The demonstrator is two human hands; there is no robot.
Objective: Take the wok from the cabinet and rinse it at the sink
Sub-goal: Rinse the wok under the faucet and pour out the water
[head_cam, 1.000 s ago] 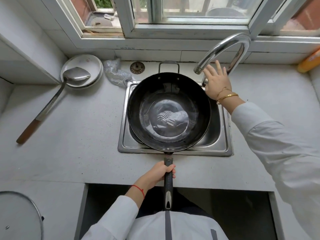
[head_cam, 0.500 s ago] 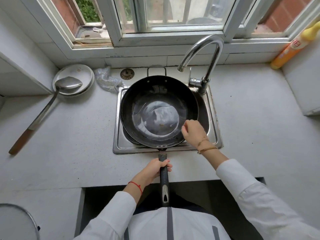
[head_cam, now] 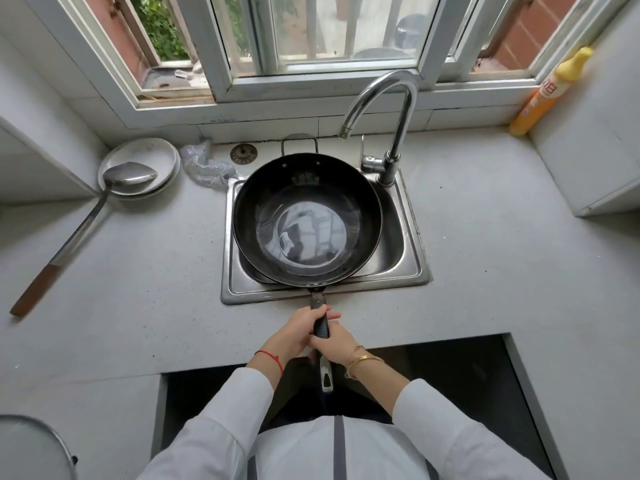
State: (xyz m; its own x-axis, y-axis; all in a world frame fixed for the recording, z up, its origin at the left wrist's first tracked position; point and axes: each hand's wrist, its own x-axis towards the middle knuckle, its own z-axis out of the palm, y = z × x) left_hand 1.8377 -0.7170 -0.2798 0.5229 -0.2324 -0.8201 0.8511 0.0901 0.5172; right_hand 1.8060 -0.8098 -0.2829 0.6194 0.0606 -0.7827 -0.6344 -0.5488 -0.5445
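On the far left of the grey table (head_cam: 145, 271), I see a long steel ladle (head_cam: 130, 174) resting its bowl in a stack of white plates (head_cam: 152, 157), its wooden grip angled toward me. Just beside them lies a crumpled silver scouring cloth (head_cam: 204, 166), then a round drain strainer (head_cam: 243, 153) near the back wall.

At centre, the black wok (head_cam: 304, 216) sits over the steel sink (head_cam: 412, 271), covering most of the basin; a shallow pool of water in its bottom mirrors the window. Its long handle (head_cam: 320, 327) reaches back over the table edge toward me. My left hand (head_cam: 294, 334) grips that handle from the left, fingers (head_cam: 327, 316) curled round it, and my right hand (head_cam: 334, 342) is wrapped round it just behind, touching the left; both are closed firmly on the handle.

To the right, the curved faucet (head_cam: 398, 98) arches toward the wok's far rim, and I can see no stream falling from its spout. An orange dish-soap bottle (head_cam: 540, 98) leans in the far right corner.

I judge the rinse to be well under way: the wok is out of the cabinet, at the sink, with water inside. The next move likely calls for a two-handed swirl or tilt to slosh and pour the water into the basin, keeping the heavy rim clear of the faucet.
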